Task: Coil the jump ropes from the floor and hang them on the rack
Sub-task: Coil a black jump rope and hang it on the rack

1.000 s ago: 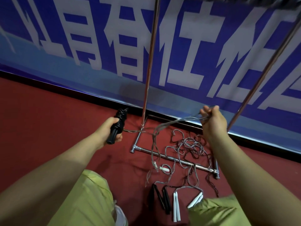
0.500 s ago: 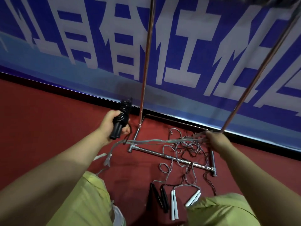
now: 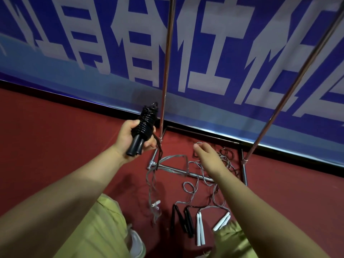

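Observation:
My left hand point(image 3: 130, 138) grips a black jump rope point(image 3: 144, 127) coiled tightly around its two handles, held up beside the rack's left pole point(image 3: 166, 71). A grey rope point(image 3: 154, 183) hangs loose below that hand down to the floor. My right hand point(image 3: 206, 155) hovers with relaxed fingers over a tangle of grey ropes point(image 3: 223, 164) lying across the rack's base bar point(image 3: 186, 173). On the red floor nearer me lie black handles point(image 3: 183, 220) and white handles point(image 3: 201, 229).
The rack's right pole point(image 3: 290, 90) slants up to the top right. A blue banner with white characters point(image 3: 111, 43) covers the wall behind. My knees in yellow-green trousers point(image 3: 104, 229) and a shoe point(image 3: 136, 246) sit at the bottom.
My right hand has let go of the grey rope it was pulling and moved left, now open. The grey rope has dropped below my left hand. The black coil has stayed in place.

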{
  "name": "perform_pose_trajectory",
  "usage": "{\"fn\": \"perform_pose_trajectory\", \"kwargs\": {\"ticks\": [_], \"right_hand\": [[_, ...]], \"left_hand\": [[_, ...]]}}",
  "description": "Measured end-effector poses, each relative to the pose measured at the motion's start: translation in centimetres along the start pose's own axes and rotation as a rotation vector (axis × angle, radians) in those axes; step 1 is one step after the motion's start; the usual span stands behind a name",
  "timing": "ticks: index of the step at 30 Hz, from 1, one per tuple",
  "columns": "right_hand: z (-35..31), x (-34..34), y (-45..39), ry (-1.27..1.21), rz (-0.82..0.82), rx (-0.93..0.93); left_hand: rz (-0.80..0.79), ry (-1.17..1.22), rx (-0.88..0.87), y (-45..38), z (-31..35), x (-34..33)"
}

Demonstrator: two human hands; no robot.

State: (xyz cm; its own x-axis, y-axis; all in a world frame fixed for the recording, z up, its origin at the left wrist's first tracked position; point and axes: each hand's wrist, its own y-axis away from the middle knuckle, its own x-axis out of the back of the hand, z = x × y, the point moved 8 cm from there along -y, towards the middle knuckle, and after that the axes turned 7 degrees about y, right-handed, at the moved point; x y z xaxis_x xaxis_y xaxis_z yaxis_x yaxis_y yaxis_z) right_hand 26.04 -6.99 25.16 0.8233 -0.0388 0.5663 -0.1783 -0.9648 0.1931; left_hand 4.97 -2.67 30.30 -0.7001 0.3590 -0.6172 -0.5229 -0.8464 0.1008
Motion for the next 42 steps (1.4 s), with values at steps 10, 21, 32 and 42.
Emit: {"fn": "perform_pose_trajectory", "kwargs": {"ticks": [10,21,32,42], "right_hand": [[4.0,-3.3,-0.8,-0.692,-0.081,-0.333],[-7.7,-1.1,2.4,-0.153,-0.095,0.261],[-7.7,-2.4,3.7,0.156,-0.076,0.216],[-7.2,-2.9,5.3,-0.778,-0.327,0.021]], "left_hand": [[-0.115,0.062,0.010,-0.4,1.9,-1.8],[-0.125,0.117,-0.004,-1.7,2.2,-3.4],[-0.280,0.135,0.047,-1.2,1.9,-5.6],[-0.363,0.230,0.024,-0.9,2.9,-6.3]]}}
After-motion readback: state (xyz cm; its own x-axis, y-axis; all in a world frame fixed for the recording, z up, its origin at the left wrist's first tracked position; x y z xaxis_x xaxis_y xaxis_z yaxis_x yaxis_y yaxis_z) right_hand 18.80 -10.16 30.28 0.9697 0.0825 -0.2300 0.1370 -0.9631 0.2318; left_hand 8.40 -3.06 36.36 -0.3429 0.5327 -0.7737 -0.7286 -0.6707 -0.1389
